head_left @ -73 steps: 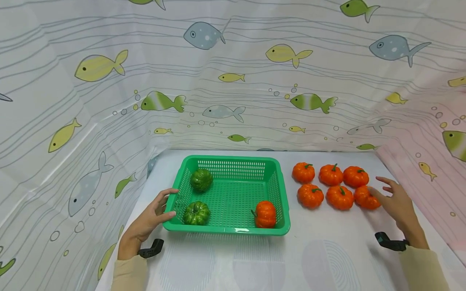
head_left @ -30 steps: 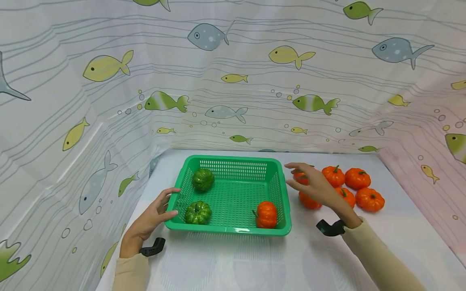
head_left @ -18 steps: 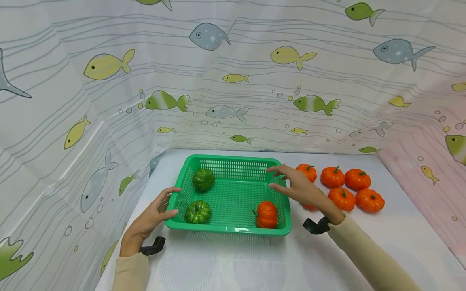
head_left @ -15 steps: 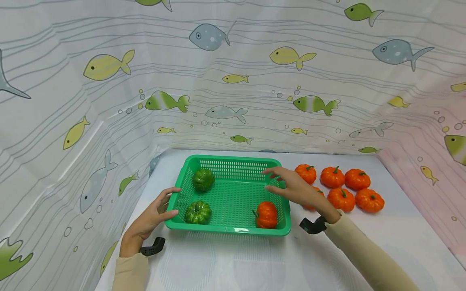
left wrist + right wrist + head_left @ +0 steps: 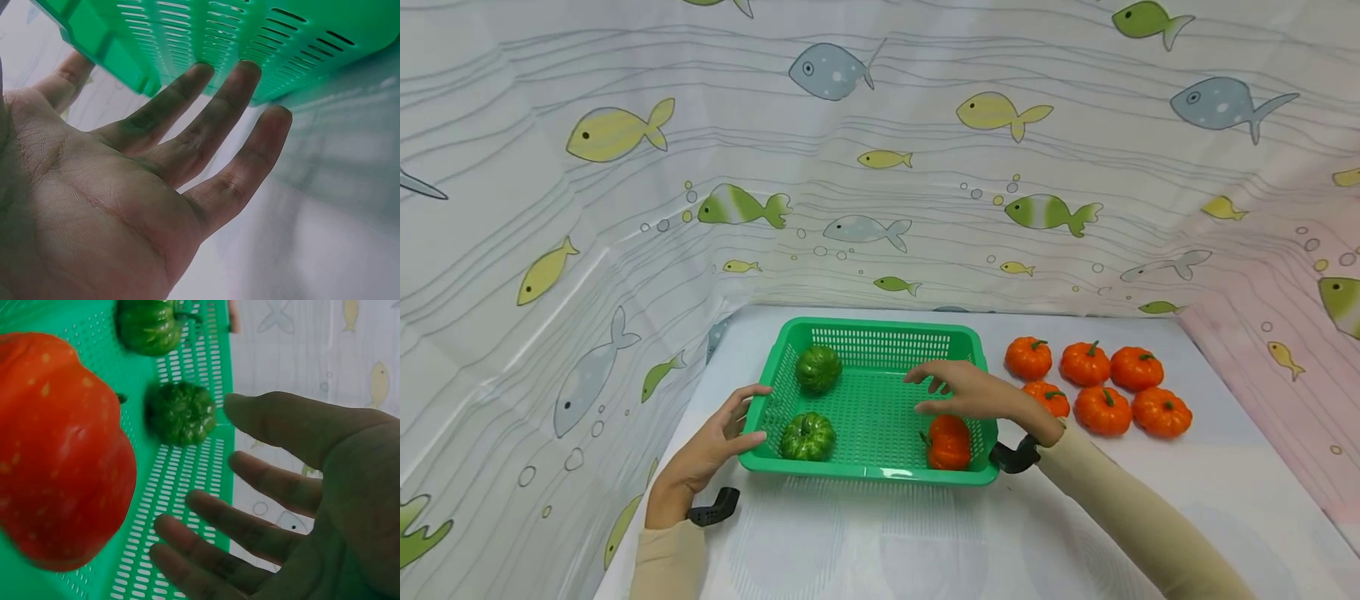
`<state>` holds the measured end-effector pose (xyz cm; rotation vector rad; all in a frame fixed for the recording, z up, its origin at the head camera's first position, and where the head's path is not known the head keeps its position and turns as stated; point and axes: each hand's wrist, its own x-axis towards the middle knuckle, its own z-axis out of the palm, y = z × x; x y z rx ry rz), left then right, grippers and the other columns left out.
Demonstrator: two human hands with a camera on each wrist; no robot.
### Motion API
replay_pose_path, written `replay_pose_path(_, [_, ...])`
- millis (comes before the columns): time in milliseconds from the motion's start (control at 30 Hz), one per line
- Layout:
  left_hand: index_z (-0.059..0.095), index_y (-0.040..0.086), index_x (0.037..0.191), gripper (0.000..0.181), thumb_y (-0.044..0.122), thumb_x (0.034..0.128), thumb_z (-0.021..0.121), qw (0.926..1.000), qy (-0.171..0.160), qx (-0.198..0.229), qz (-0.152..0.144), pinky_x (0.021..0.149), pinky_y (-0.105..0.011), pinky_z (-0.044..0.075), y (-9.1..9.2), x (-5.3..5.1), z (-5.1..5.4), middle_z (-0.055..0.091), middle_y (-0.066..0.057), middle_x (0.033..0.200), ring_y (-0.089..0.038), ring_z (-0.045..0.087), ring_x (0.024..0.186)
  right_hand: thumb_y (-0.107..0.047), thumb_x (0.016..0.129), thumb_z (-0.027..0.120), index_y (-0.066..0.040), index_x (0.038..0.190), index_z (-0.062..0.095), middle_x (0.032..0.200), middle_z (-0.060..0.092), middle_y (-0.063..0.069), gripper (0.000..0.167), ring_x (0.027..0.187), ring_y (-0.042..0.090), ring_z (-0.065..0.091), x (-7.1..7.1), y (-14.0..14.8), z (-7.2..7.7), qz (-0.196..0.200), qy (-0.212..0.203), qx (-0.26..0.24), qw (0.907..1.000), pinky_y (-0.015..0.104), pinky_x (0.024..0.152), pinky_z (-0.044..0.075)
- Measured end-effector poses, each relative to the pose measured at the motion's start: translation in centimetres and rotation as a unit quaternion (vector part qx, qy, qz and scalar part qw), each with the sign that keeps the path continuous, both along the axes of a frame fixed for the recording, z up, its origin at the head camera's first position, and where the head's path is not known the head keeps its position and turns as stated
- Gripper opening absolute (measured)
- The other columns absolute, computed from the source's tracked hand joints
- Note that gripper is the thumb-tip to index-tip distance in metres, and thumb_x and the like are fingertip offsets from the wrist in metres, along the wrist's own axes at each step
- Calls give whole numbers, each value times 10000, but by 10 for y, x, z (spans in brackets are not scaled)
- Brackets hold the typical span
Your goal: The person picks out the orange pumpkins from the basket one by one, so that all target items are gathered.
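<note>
A green plastic basket (image 5: 880, 396) with slotted walls stands on the table. Inside, two green pumpkins, a rear one (image 5: 818, 369) and a front one (image 5: 808, 437), lie on the left. An orange pumpkin (image 5: 948, 443) sits in the front right corner, its stem pointing left. My left hand (image 5: 707, 454) is at the basket's left side, fingers extended; in the left wrist view, fingertips (image 5: 247, 70) meet the slotted wall. Above the basket, just behind the orange pumpkin, my right hand (image 5: 966, 390) hovers with spread fingers, holding nothing.
Right of the basket, several orange pumpkins (image 5: 1102, 410) form two rows on the white table (image 5: 925, 542). A curtain (image 5: 880, 192) printed with fish hangs behind and at both sides. A black wrist camera (image 5: 1017, 454) is strapped to each wrist.
My right hand has come left from the rightmost orange pumpkins to over the basket, with nothing in it. My left hand and the basket stay put.
</note>
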<state>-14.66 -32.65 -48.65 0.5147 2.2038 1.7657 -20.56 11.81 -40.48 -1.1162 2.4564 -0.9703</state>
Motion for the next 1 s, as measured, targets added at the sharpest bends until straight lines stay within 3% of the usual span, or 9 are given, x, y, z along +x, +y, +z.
replay_pose_path(167, [270,179,1600,653,87,1037,589,10000,11,-15,-2,1034,-836,224,0,0,1,35,-242,1681,-596,5,1495,-305,970,748,-125,1384,609,1341,630,69,472,1136,374,638,-2,-3,-2,258,-504,504,9971,502,957,551])
replay_pose_path(333, [269,177,1599,653,93,1037,591,10000,0,-20,11,1038,-840,210,1,1,1,30,-239,1684,-591,-9,1498,-330,889,836,-163,1427,596,1399,594,77,612,1211,294,562,3,-4,-2,539,-1008,1568,9810,438,977,527])
replay_pose_path(467, [268,181,1602,653,93,1040,588,10000,10,-11,-15,1050,-838,192,1,1,2,32,-229,1686,-580,-20,1504,-314,830,893,-200,1420,611,1357,611,19,664,1161,179,530,7,-7,-3,595,-979,2145,9700,330,918,529])
replay_pose_path(700, [266,184,1602,651,86,1042,584,10000,48,-27,-50,1040,-855,162,0,0,1,8,-230,1688,-581,-48,1501,-316,784,929,-261,1381,639,1184,645,-54,666,1061,150,536,7,-12,-3,466,-897,2548,9617,308,849,538])
replay_pose_path(800, [269,185,1599,652,92,1040,589,10000,27,-42,-25,1035,-861,155,0,-1,1,-4,-236,1687,-586,-54,1499,-326,794,919,-247,1363,649,1117,638,-74,635,1028,138,546,6,-13,-3,459,-827,2493,9638,285,816,550])
replay_pose_path(1000, [266,183,1599,651,96,1040,588,10000,-15,-47,-24,1031,-857,178,0,0,1,-9,-249,1683,-596,-44,1495,-277,844,879,-162,1378,634,1191,606,-34,599,1056,141,541,0,-19,-6,755,-311,1786,9805,275,860,530])
